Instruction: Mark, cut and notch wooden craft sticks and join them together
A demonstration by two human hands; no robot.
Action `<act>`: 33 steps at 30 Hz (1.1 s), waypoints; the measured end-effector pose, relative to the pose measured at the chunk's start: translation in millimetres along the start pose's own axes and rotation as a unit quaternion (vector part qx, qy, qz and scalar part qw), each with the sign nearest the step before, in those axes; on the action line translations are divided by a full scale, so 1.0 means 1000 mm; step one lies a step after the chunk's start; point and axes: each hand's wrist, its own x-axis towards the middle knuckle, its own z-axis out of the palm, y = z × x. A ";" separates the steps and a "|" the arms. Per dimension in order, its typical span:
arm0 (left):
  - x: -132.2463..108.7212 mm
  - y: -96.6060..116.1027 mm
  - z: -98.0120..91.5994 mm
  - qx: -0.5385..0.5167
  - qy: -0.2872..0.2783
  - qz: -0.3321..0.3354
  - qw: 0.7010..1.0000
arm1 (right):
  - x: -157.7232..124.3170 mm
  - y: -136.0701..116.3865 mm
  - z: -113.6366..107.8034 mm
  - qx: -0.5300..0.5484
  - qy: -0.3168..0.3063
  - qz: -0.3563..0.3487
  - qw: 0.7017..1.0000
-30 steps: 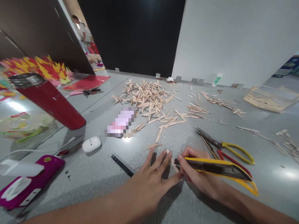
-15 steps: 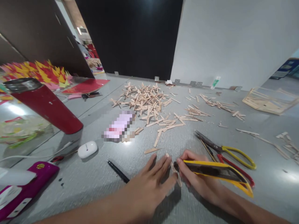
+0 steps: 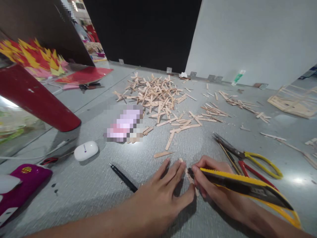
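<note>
My left hand point(image 3: 160, 195) lies low over the table, holding a small wooden craft stick point(image 3: 190, 179) down with its fingertips and thumb. In my right hand point(image 3: 210, 177) is a yellow and black utility knife point(image 3: 244, 186), its front end against the stick between both hands. The knife's blade is too small and covered to make out. Just beyond the fingers lies a loose craft stick point(image 3: 162, 154). A black pen point(image 3: 123, 177) rests left of my left hand. Yellow-handled scissors point(image 3: 234, 150) and a red-handled tool point(image 3: 244, 168) lie beside my right hand.
A big heap of craft sticks point(image 3: 158, 94) spreads over the table's middle. At left are a red tumbler point(image 3: 42, 96), a white mouse-like object point(image 3: 86, 151), a purple glue gun-like tool point(image 3: 27, 188) and a blurred-out phone point(image 3: 125, 124). Upright panels point(image 3: 146, 33) stand behind.
The camera view has shifted, so the table's things sit higher and farther toward the sides. Both hands stay at the stick, and the knife's rear end appears lower and nearer.
</note>
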 end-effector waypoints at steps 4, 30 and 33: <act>0.001 0.001 -0.002 -0.002 0.003 0.000 1.000 | 0.002 -0.007 0.002 -0.081 0.035 -0.041 0.995; 0.007 0.008 -0.002 0.009 0.027 -0.040 0.999 | 0.007 -0.017 0.007 -0.139 0.073 -0.185 0.970; 0.007 0.008 -0.002 0.014 0.026 -0.039 0.999 | 0.006 -0.015 0.007 -0.144 0.071 -0.193 0.968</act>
